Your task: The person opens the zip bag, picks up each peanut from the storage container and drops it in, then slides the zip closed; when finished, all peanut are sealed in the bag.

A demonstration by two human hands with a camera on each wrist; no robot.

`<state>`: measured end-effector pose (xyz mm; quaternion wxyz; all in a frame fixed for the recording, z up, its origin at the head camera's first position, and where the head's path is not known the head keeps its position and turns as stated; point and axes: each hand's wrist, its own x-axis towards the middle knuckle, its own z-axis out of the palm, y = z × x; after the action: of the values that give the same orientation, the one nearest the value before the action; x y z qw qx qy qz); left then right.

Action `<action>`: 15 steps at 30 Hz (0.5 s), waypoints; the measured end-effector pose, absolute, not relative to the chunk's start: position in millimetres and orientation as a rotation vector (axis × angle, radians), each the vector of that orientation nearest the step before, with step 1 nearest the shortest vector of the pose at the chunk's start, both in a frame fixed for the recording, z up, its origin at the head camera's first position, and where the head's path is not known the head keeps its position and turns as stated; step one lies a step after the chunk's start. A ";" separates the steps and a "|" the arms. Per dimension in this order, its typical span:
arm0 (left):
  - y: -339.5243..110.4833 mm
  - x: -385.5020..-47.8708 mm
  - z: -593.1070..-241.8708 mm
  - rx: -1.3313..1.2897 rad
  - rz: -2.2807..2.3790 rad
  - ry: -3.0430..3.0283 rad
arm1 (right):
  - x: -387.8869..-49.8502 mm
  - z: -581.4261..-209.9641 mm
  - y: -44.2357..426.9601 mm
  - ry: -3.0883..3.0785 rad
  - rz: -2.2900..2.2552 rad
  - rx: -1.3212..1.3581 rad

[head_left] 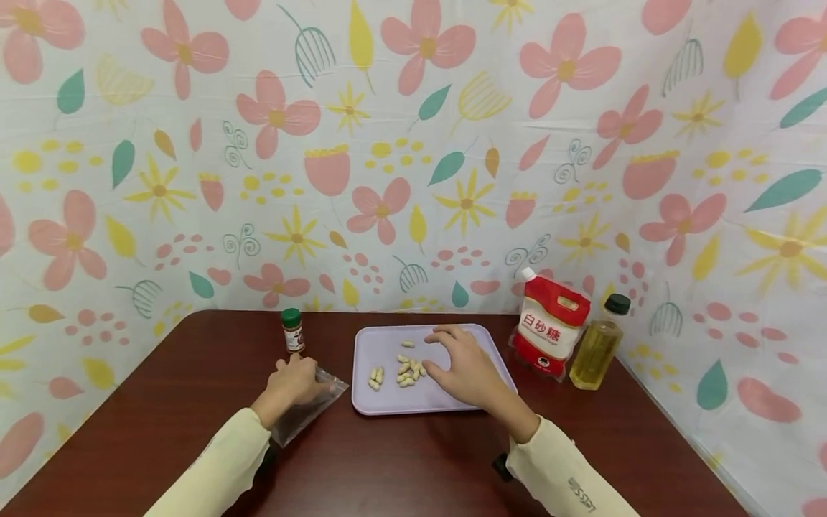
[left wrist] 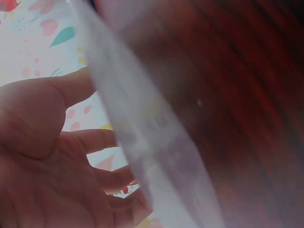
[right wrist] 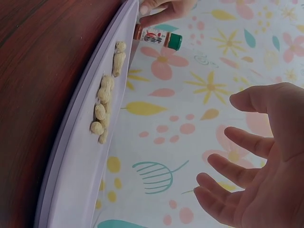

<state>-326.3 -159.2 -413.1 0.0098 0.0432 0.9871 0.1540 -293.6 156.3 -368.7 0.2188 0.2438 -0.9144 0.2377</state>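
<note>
My left hand (head_left: pixel 297 382) holds a clear plastic bag (head_left: pixel 298 422) at the left of the lilac tray (head_left: pixel 381 400). Seen from the left wrist, the thumb and fingertips meet the bag's blurred edge and are partly hidden by it. Over the right half of the tray hovers my right hand (head_left: pixel 464 365), fingers spread and bent a little, with nothing between them. Several unshelled peanuts (head_left: pixel 404 372) lie on the tray, a few apart at its left; the right wrist view shows these peanuts (right wrist: pixel 105 90) beyond the fingertips.
A small green-capped spice jar (head_left: pixel 293 336) stands just beyond my left hand. To the tray's right are a red and white sugar pouch (head_left: pixel 549 327) and a bottle of yellow oil (head_left: pixel 596 353). A flowered cloth (head_left: pixel 413 179) hangs behind the dark wooden table (head_left: pixel 388 467).
</note>
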 end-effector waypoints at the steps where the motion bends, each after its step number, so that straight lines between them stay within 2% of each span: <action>1: -158.8 -327.2 -413.8 0.123 0.481 3.069 | -294.0 -369.2 156.4 -2.527 0.655 0.680; 15: -166.6 -329.9 -414.1 0.105 0.469 3.045 | -295.1 -369.4 152.4 -2.555 0.659 0.703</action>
<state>-329.9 -166.6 -414.1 0.0295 0.0342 0.9873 0.1522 -295.1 152.4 -369.4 0.2041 0.2519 -0.9160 0.2362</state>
